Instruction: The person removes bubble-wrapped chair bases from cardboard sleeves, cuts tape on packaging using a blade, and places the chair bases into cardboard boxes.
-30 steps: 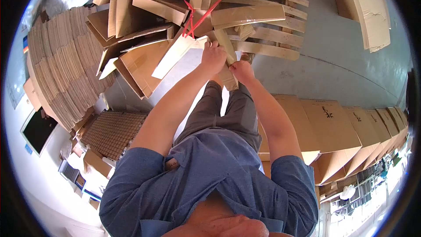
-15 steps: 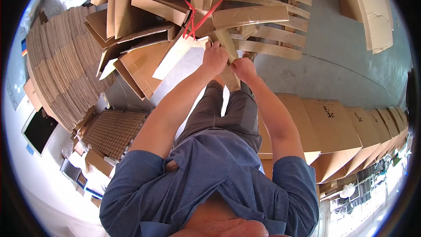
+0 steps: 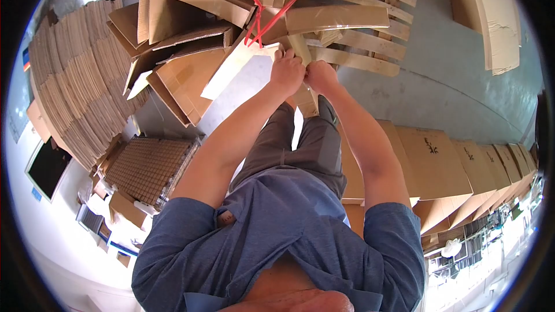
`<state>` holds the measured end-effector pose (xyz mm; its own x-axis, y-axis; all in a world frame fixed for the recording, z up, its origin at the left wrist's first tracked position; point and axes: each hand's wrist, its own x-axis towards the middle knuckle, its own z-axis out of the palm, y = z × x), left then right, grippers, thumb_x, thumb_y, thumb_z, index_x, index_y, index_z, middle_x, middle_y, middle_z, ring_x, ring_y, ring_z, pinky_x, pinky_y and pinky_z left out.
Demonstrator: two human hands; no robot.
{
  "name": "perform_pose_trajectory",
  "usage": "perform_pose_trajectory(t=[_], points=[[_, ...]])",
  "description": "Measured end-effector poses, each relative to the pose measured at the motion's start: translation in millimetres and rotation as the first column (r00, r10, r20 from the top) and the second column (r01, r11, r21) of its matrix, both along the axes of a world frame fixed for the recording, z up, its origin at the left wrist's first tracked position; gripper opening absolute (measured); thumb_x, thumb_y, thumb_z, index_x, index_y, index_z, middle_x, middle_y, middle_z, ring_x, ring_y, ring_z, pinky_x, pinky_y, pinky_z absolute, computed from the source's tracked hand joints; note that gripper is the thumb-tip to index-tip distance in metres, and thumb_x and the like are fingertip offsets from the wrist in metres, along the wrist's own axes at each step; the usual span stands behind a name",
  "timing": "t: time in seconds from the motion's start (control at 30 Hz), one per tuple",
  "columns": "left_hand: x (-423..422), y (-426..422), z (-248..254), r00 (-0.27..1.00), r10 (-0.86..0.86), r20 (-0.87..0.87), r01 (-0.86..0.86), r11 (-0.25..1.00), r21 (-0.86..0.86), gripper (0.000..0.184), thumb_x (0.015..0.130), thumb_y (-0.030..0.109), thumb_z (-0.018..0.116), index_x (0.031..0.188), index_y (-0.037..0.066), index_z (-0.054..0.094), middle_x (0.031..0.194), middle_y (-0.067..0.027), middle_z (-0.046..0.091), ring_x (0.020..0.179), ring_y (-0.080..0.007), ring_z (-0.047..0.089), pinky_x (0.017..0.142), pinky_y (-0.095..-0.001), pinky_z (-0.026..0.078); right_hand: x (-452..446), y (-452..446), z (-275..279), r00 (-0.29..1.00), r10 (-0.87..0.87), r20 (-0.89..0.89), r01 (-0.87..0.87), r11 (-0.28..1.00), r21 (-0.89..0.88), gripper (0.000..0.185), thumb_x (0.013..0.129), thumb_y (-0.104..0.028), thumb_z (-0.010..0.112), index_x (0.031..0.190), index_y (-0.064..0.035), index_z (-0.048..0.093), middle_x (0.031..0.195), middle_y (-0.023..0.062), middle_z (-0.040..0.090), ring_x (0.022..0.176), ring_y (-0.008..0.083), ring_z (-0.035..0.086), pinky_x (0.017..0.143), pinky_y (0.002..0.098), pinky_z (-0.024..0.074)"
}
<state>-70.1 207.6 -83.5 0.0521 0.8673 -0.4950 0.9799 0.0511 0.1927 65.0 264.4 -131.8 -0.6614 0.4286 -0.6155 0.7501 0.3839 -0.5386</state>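
My left hand [image 3: 288, 73] and my right hand [image 3: 321, 76] are close together in front of my legs, fingers curled onto a narrow cardboard piece [image 3: 305, 103]. Its lower end hangs between my hands and my knees, and its upper part runs up past my fingers. The fingertips are partly hidden, so their exact grip does not show. Just beyond my left hand, a red strap [image 3: 258, 29] is looped in a V around cardboard pieces. A pale cardboard panel [image 3: 227, 70] slants down to the left of my left hand.
Folded cardboard [image 3: 188, 75] and a tall stack of flat cardboard [image 3: 75, 75] lie on the left. A slatted wooden pallet [image 3: 361, 60] is ahead to the right. A row of cardboard boxes [image 3: 430, 162] stands at right, with another carton [image 3: 500, 46] farther off.
My right hand has shifted slightly up and left, closer to my left hand. My left hand has moved slightly right. The view has shifted a little.
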Motion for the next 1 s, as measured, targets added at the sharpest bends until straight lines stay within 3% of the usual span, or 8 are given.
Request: perform_pose_trajectory(t=[0.1,0.43,0.53,0.7,0.83,0.93,1.0], points=[[-0.8,2.2,3.8,1.0,0.008,0.009,-0.008,0.999,-0.051,0.013,0.079,0.019,0.063,0.075,0.015,0.076,0.089,0.0031,0.067,0.106,-0.0204,0.054,0.088,-0.0436,0.037,-8.7,1.5,5.1,0.993,-0.059,0.1,0.063,0.997,-0.04,0.021,0.076,-0.026,0.068,0.077,-0.005,0.072,0.079,0.0214,0.068,0.082,0.04,0.068,0.072,0.0484,0.0553],[-2.9,3.4,3.0,0.999,0.02,0.03,-0.017,0.997,-0.08,0.013,0.079,0.021,0.065,0.078,0.015,0.077,0.091,0.0024,0.068,0.111,-0.0201,0.053,0.091,-0.0443,0.037,-1.1,-5.2,2.5,0.992,-0.129,0.01,0.13,0.988,-0.087,0.02,0.074,-0.025,0.072,0.078,-0.0058,0.072,0.08,0.021,0.068,0.08,0.04,0.067,0.072,0.0484,0.0547],[1.8,2.7,5.9,1.0,0.007,-0.001,-0.007,0.996,-0.089,0.013,0.08,0.021,0.065,0.079,0.015,0.077,0.091,0.0025,0.069,0.112,-0.0203,0.053,0.091,-0.0447,0.037,6.2,-11.1,-1.3,0.985,-0.172,0.011,0.173,0.985,-0.031,0.019,0.072,-0.025,0.073,0.076,-0.0063,0.071,0.079,0.0206,0.068,0.079,0.0389,0.067,0.072,0.0474,0.0547],[12.0,0.8,4.3,0.999,-0.005,-0.042,0.004,1.0,-0.029,0.015,0.08,0.025,0.065,0.079,0.016,0.077,0.088,0.0018,0.068,0.105,-0.023,0.054,0.091,-0.0474,0.038,23.6,-4.8,-8.2,0.983,-0.108,-0.15,0.088,0.987,-0.132,0.025,0.076,-0.029,0.074,0.079,-0.0049,0.073,0.078,0.0178,0.07,0.078,0.0379,0.068,0.074,0.047,0.0544],[12.8,-2.7,10.7,0.996,-0.028,-0.089,0.026,0.999,-0.024,0.015,0.08,0.024,0.064,0.079,0.016,0.076,0.084,0.0018,0.068,0.105,-0.0219,0.054,0.09,-0.048,0.037,20.5,-3.3,-14.4,0.985,-0.143,-0.094,0.119,0.967,-0.224,0.024,0.074,-0.028,0.075,0.079,-0.0048,0.073,0.078,0.0178,0.069,0.078,0.0377,0.068,0.073,0.0462,0.0547],[9.8,-5.0,12.6,0.997,-0.037,-0.066,0.031,0.995,-0.093,0.013,0.08,0.018,0.064,0.081,0.016,0.077,0.089,0.002,0.068,0.107,-0.021,0.052,0.092,-0.0464,0.036,15.0,2.0,-19.9,0.995,-0.069,-0.072,0.049,0.968,-0.247,0.028,0.072,-0.031,0.078,0.079,-0.0049,0.072,0.078,0.018,0.069,0.078,0.0382,0.068,0.071,0.045,0.055],[11.5,-4.9,9.1,0.998,-0.01,-0.066,0.004,0.995,-0.096,0.012,0.079,0.016,0.064,0.081,0.015,0.076,0.088,0.0022,0.069,0.107,-0.0209,0.052,0.091,-0.0462,0.036,10.8,1.7,-21.2,0.999,-0.021,-0.037,0.014,0.986,-0.167,0.033,0.07,-0.036,0.082,0.079,-0.0054,0.072,0.079,0.0179,0.07,0.078,0.0376,0.068,0.07,0.0438,0.0552]])
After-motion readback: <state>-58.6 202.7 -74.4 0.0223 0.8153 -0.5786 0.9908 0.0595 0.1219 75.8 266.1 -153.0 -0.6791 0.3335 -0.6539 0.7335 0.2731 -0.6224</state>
